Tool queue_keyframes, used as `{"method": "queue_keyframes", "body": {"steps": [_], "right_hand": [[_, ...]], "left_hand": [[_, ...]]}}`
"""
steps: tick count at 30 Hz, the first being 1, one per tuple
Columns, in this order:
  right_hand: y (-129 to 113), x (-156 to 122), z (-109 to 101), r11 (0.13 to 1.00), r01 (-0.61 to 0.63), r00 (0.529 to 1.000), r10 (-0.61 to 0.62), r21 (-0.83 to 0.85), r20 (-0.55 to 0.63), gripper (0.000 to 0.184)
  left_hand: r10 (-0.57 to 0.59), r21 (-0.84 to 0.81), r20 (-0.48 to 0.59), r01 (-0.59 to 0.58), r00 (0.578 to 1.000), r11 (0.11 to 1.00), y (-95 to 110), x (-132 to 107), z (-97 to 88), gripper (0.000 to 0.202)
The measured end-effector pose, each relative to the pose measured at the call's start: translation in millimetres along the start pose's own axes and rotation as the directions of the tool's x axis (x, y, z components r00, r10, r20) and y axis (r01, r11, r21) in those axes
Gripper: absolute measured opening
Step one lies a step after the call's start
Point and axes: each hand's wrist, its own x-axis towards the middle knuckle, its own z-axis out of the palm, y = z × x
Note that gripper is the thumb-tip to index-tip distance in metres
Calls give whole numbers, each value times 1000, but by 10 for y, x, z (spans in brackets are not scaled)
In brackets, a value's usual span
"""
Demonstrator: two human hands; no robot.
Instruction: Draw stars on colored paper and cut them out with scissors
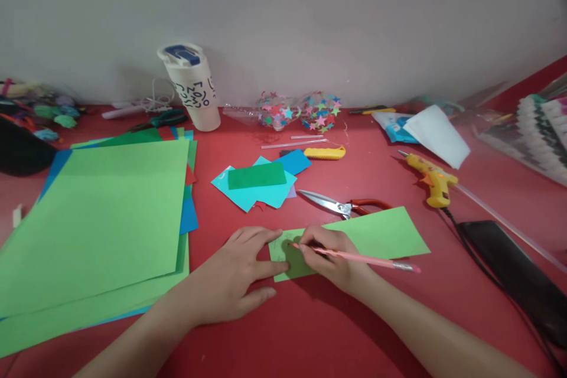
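A light green paper strip (381, 233) lies on the red table (319, 325) in front of me. My left hand (239, 274) rests flat with fingers stretched out, pressing the strip's left end. My right hand (330, 254) is closed around a pink pencil (367, 260), whose tip touches the strip near its left end, where faint pencil marks show. The pencil's eraser end points to the right.
A stack of large green and blue sheets (97, 224) fills the left. Behind the strip lie scissors (341, 205), small teal and green paper pieces (257, 183), a yellow cutter (325, 153), a yellow glue gun (432, 180), a white tumbler (195, 91), and a black case (518, 277).
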Motion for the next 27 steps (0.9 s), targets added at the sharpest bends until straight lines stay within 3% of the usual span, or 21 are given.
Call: {"method": "queue_keyframes", "body": {"steps": [27], "right_hand": [[-8,-6,20,999,29,1000,-29,-41,-7,14]], "left_hand": [[-4,-31,-20,4,1000,1000,-10,-19,22,39]]}}
